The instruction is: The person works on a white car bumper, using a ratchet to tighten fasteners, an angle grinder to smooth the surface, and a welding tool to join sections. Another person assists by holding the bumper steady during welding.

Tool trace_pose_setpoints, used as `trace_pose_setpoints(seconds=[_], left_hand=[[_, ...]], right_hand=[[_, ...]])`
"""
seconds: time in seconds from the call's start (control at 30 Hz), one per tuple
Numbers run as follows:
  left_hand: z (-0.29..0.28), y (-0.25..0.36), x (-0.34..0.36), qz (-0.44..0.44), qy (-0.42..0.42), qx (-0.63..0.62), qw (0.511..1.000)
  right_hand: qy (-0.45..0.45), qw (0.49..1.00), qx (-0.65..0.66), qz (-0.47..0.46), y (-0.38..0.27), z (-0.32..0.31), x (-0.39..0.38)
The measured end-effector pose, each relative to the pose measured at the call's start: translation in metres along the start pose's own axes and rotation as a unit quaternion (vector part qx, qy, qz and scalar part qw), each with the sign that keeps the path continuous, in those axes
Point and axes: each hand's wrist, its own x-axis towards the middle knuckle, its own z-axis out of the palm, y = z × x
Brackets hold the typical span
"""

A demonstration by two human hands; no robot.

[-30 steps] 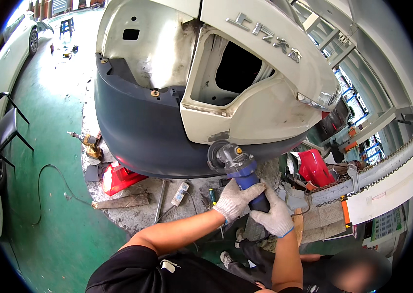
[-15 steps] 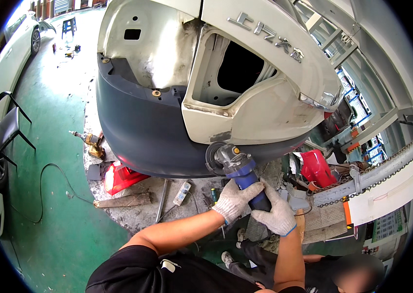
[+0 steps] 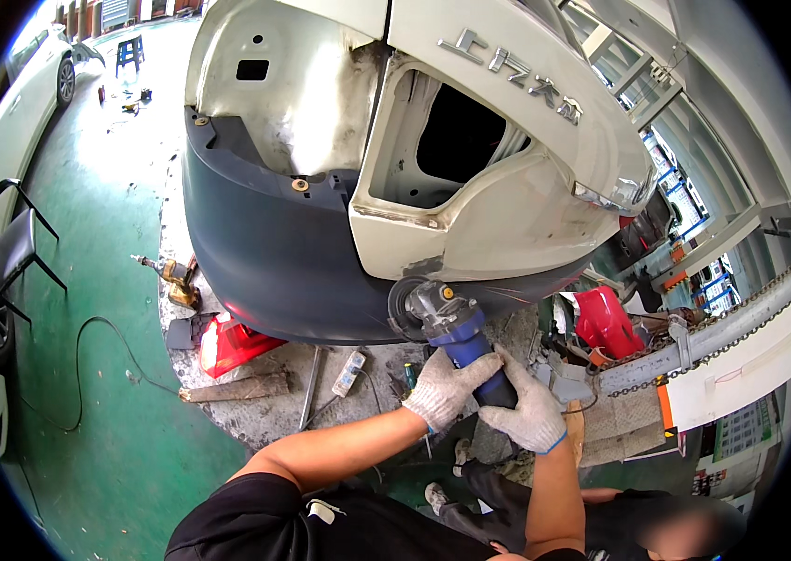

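Note:
Both my hands wear white knit work gloves and grip a blue and silver angle grinder. My left hand wraps round the body behind the metal head. My right hand closes on the dark rear part of the handle. The grinder's round guard is up against the dark grey bumper, just below the lower edge of the cream tailgate. A grey bare patch marks the tailgate edge there. The guard and head hide the exact contact spot. Faint thin orange streaks show right of the head.
A yellow cordless power tool, a red tail light, a wooden block and a power strip lie below the bumper. A chained metal beam runs at right. Another person is low behind my right arm. A chair stands left.
The grinder and both hands have shifted very slightly left. Thin orange streaks now show right of the grinder head. Both grips stay the same.

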Motion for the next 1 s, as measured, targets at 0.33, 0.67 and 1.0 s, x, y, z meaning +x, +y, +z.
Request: trace_pose_setpoints(seconds=[0.33, 0.67, 1.0], left_hand=[[0.007, -0.008, 0.011, -0.047, -0.055, -0.033, 0.997], [0.025, -0.008, 0.015, -0.027, -0.056, -0.039, 0.997], [0.067, -0.057, 0.032, 0.032, 0.023, -0.052, 0.998]], right_hand=[[0.051, 0.998, 0.03, 0.015, 0.018, 0.003, -0.012], [0.047, 0.998, 0.036, -0.009, 0.046, -0.011, -0.008], [-0.021, 0.996, -0.049, -0.072, 0.073, -0.065, 0.002]])
